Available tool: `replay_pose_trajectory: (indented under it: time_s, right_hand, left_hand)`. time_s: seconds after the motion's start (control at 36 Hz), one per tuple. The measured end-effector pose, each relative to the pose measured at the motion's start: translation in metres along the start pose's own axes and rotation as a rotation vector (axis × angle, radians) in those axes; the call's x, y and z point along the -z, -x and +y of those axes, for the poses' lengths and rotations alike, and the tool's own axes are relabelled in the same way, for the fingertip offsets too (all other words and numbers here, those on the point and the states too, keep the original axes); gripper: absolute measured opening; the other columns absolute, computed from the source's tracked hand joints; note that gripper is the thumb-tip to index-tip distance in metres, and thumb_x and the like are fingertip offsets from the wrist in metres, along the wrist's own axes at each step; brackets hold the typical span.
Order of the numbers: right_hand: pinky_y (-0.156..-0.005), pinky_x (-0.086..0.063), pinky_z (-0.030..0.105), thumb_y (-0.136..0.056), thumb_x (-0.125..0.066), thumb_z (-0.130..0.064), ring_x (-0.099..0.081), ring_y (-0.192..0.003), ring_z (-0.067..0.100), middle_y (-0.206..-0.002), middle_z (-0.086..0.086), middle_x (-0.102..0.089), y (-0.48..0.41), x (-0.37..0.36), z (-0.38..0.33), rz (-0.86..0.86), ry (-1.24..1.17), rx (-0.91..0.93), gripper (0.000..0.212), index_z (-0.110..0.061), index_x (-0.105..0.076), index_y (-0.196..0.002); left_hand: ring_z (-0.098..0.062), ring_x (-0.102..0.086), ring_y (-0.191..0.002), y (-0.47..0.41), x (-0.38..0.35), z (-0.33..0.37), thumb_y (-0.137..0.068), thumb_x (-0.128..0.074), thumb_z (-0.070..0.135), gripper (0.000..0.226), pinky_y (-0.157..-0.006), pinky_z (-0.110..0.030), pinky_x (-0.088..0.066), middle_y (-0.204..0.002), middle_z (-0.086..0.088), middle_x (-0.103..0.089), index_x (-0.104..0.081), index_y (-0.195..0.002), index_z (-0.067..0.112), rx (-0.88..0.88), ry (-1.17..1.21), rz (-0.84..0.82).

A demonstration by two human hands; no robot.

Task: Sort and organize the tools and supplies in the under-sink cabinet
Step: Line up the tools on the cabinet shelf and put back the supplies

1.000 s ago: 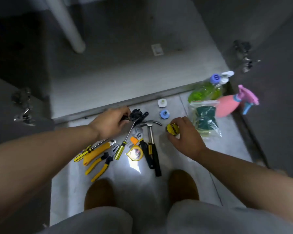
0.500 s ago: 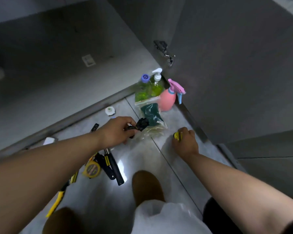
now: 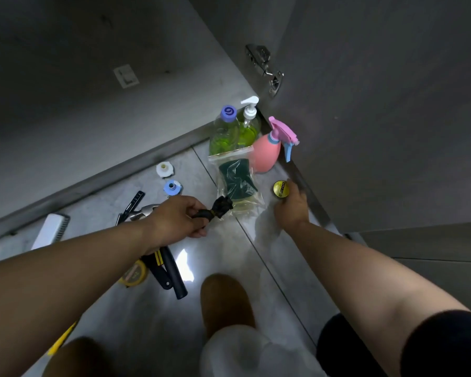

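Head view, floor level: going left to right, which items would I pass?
White comb-like tool → yellow tape measure → blue cap → black bundle gripped by the left hand → yellow tape roll held by the right hand.

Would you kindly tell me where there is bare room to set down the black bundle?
Bare tile lies between the left hand and the right forearm, ahead of the shoe. The cabinet floor beyond the sill is mostly bare. It is crowded around the green bottles, sponge bag and pink sprayer, and by the hammer.
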State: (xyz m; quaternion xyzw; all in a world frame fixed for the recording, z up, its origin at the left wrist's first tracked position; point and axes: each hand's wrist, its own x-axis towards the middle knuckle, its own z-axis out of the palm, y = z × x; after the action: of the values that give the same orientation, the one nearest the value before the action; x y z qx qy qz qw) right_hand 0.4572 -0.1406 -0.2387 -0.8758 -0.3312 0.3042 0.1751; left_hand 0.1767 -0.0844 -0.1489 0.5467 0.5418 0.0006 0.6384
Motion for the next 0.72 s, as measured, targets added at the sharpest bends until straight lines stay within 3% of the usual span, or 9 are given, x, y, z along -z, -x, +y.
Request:
replay_pose_trajectory:
  time_s: [0.06,0.14,0.17,0.22,0.31,0.44,0.56,0.67,0.72]
  right_hand:
    - [-0.106,-0.037,0.034,-0.086,-0.056,-0.003,-0.047,-0.128,0.038,-0.147,0.019,-0.035,0.017,0.001,-0.002,0.045,-0.052,-0.029,0.063,-0.013,-0.04,-0.146]
    - [-0.08,-0.041,0.022,-0.089,-0.061,-0.007,-0.059,-0.099,0.029,-0.12,0.017,-0.056,0.056,0.0,-0.007,0.09,-0.225,-0.083,0.03,-0.003,-0.059,-0.118]
    - [-0.069,-0.043,0.021,-0.092,-0.062,-0.011,-0.063,-0.087,0.025,-0.107,0.015,-0.063,0.071,0.0,-0.01,0.034,-0.366,-0.11,0.019,-0.002,-0.064,-0.109]
    - [-0.058,-0.045,0.022,-0.097,-0.06,-0.024,-0.063,-0.07,0.019,-0.088,0.011,-0.065,0.098,0.004,-0.02,-0.18,-0.672,-0.186,0.024,-0.002,-0.07,-0.1]
    - [-0.062,-0.047,0.028,-0.096,-0.062,-0.04,-0.065,-0.072,0.019,-0.086,0.006,-0.068,0.123,0.01,-0.033,-0.427,-0.873,-0.181,0.033,-0.009,-0.072,-0.098]
    - [-0.063,-0.05,0.024,-0.099,-0.061,-0.023,-0.065,-0.075,0.02,-0.092,0.01,-0.069,0.13,0.018,-0.037,-0.354,-0.908,-0.107,0.02,-0.004,-0.064,-0.103]
    - [-0.072,-0.051,0.025,-0.098,-0.064,-0.021,-0.066,-0.084,0.018,-0.099,0.009,-0.07,0.128,0.025,-0.031,-0.436,-0.945,-0.169,0.026,-0.001,-0.065,-0.114]
    - [-0.073,-0.052,0.024,-0.096,-0.065,-0.017,-0.069,-0.082,0.016,-0.095,0.008,-0.073,0.126,0.025,-0.024,-0.5,-0.966,-0.174,0.013,-0.008,-0.07,-0.104]
    - [-0.074,-0.052,0.024,-0.096,-0.064,-0.015,-0.07,-0.082,0.015,-0.094,0.007,-0.074,0.124,0.024,-0.023,-0.505,-0.983,-0.187,0.016,-0.006,-0.069,-0.109]
  left_hand:
    - [-0.012,-0.076,-0.072,-0.001,-0.006,0.004,-0.096,-0.065,0.003,0.013,-0.066,-0.018,-0.06,-0.092,-0.015,-0.076,-0.068,-0.109,0.003,-0.002,0.029,-0.007]
    - [-0.015,-0.076,-0.075,-0.003,-0.015,0.013,-0.095,-0.067,0.005,0.013,-0.073,-0.026,-0.063,-0.093,-0.016,-0.076,-0.068,-0.108,0.004,-0.025,0.023,-0.014]
    - [-0.015,-0.076,-0.075,-0.005,-0.019,0.016,-0.095,-0.069,0.008,0.013,-0.075,-0.029,-0.064,-0.092,-0.014,-0.076,-0.068,-0.108,0.006,-0.037,0.003,-0.016]
    - [-0.015,-0.075,-0.077,-0.009,-0.025,0.024,-0.093,-0.073,0.014,0.013,-0.08,-0.035,-0.061,-0.09,-0.009,-0.077,-0.07,-0.106,0.011,-0.079,-0.074,-0.017]
    - [-0.02,-0.074,-0.085,-0.012,-0.035,0.035,-0.087,-0.079,0.02,0.013,-0.083,-0.036,-0.057,-0.091,-0.008,-0.076,-0.071,-0.098,0.018,-0.133,-0.168,-0.001]
    - [-0.011,-0.068,-0.075,-0.014,-0.047,0.047,-0.081,-0.085,0.025,0.022,-0.064,-0.02,-0.044,-0.081,0.003,-0.071,-0.071,-0.096,0.019,-0.194,-0.253,-0.005]
    - [-0.011,-0.068,-0.083,-0.013,-0.049,0.044,-0.081,-0.085,0.03,0.025,-0.068,-0.022,-0.048,-0.087,0.004,-0.073,-0.073,-0.099,0.018,-0.227,-0.324,-0.006]
    - [-0.012,-0.071,-0.084,-0.012,-0.049,0.035,-0.081,-0.084,0.031,0.016,-0.077,-0.027,-0.053,-0.086,0.003,-0.075,-0.071,-0.087,0.023,-0.245,-0.347,-0.059]
    - [-0.011,-0.071,-0.084,-0.013,-0.048,0.033,-0.082,-0.083,0.032,0.014,-0.078,-0.028,-0.054,-0.085,0.005,-0.075,-0.072,-0.085,0.025,-0.255,-0.371,-0.08]
